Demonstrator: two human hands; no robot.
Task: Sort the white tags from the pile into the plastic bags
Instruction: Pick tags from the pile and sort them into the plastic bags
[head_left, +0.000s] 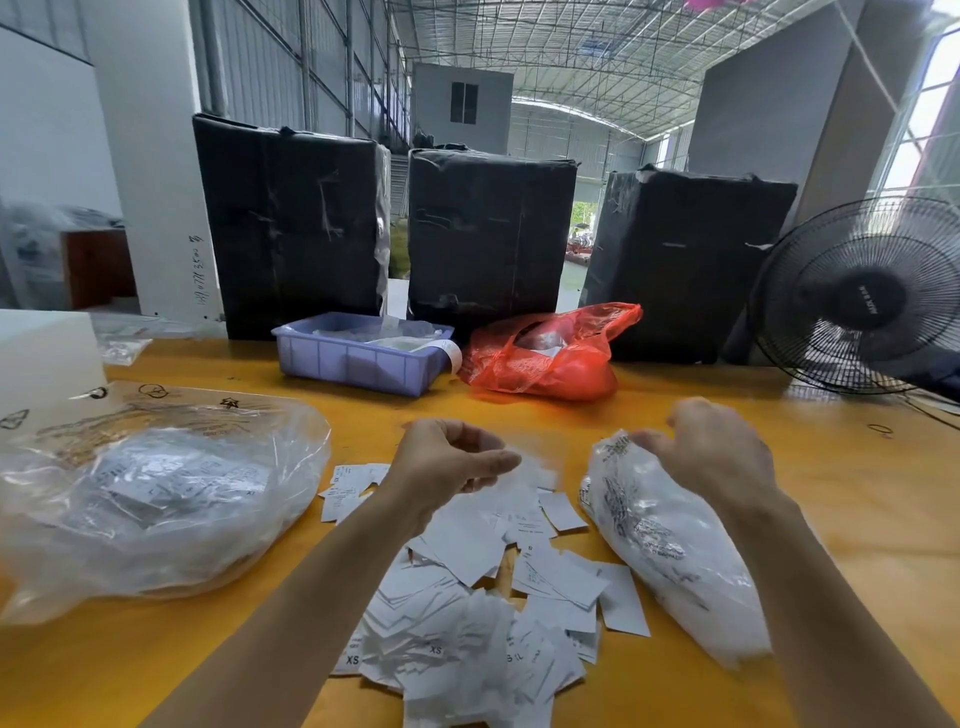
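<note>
Tag pile (483, 623) below — right hand (711, 447) pinches bag (670, 540).

Bare table (857, 519) lay open at the right of the frame, between the right-hand plastic bag (670, 545) and the fan (862, 296) at the right edge. A clear strip of table ran across the middle, behind the hands, up to the blue tray (358, 364) and the red bag (550, 353). Three black-wrapped boxes (488, 234) walled off the upper centre. The large plastic bag (150, 493) filled the left side, and the pile of white tags (483, 597) covered the lower centre between both bags.
</note>
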